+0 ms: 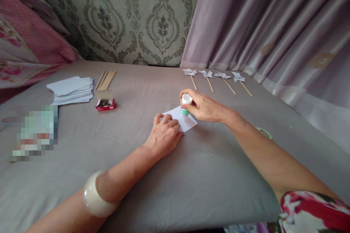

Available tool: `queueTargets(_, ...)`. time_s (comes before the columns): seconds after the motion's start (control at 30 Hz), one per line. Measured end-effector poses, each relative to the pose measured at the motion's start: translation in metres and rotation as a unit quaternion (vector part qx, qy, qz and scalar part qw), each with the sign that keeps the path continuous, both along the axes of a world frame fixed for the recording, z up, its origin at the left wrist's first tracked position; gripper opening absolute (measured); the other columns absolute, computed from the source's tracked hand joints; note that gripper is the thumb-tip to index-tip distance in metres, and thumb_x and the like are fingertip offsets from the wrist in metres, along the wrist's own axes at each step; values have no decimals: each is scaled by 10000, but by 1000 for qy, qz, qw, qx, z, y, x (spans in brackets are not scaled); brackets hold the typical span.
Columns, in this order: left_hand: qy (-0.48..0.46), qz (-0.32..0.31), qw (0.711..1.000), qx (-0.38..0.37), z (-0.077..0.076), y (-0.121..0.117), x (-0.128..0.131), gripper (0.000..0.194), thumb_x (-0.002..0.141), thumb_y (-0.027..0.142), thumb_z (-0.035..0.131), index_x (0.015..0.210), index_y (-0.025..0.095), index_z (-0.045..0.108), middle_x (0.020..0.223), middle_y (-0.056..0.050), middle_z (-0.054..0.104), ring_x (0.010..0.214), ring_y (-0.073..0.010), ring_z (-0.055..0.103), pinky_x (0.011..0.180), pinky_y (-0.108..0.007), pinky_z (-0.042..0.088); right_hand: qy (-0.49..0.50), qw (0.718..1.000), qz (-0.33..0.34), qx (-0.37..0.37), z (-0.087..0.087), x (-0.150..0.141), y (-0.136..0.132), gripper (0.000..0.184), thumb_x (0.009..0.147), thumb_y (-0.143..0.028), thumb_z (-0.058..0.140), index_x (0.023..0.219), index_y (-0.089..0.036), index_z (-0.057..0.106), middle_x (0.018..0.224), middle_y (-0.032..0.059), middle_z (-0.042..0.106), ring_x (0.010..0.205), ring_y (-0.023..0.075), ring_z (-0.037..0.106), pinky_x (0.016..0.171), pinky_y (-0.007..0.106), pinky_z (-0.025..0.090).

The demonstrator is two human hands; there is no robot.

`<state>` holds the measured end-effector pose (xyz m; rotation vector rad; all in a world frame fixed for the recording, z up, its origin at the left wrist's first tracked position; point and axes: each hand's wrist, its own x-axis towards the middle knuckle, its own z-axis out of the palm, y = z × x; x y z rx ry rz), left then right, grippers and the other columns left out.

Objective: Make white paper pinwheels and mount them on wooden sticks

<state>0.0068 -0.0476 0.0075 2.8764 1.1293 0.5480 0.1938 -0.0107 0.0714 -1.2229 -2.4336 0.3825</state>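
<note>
A small square of white paper [177, 112] lies on the cloth in front of me. My left hand [164, 134] rests palm down on its near left part, fingers slightly bent and apart, holding it against the surface. Upright in my right hand [202, 106] is a white and green glue stick [187, 99], pinched between thumb and fingers. Its lower end meets the paper, near the right corner. My left fingers cover some of the sheet.
Several paper pinwheels on sticks [222, 76] lie in a row at the back right. Back left are stacked white sheets [72, 91], wooden sticks [106, 80] and a red box of small metal pieces [105, 105]. A green tape roll [264, 133] sits beyond my right forearm.
</note>
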Motion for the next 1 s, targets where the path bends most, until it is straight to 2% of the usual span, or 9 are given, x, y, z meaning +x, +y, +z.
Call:
queueTargets(0.27,13,14,1000,6,-1,-1,0,224,906,319,503,907,171,671,989,-74,667,1049,-271,479,933,-458,296,-14,999,39,-17,-10,-14,1,263,914,-309,450,1150,-191,446,955,62,613,807,163,567,721,270,398)
queueTargets(0.53,12,10,1000,12,-5,1,-1,231,914,326,488,882,185,668,948,-73,668,1037,-265,478,934,-466,294,-57,997,29,-34,-1,-8,1,272,902,-314,474,1136,-176,464,866,47,609,703,156,542,653,263,369)
queueTargets(0.67,14,11,1000,12,-5,1,-1,237,913,327,488,868,179,667,949,-72,667,1041,-265,478,939,-465,291,-52,998,29,-30,0,-9,0,271,903,-317,483,1135,-177,460,884,46,610,695,148,538,651,259,370)
queueTargets(0.8,15,13,1000,1,-2,0,0,220,909,309,496,877,183,674,949,-71,670,1037,-261,483,930,-460,298,-34,998,44,-15,-5,-13,1,250,911,-307,472,1127,-182,451,931,57,614,737,151,551,681,260,385)
queueTargets(1.0,12,9,1000,-4,0,0,-1,224,905,308,494,875,178,675,931,-76,668,1018,-265,489,919,-465,300,-62,997,45,-11,-4,-14,2,266,909,-305,480,1145,-184,464,955,76,630,830,186,585,716,283,391)
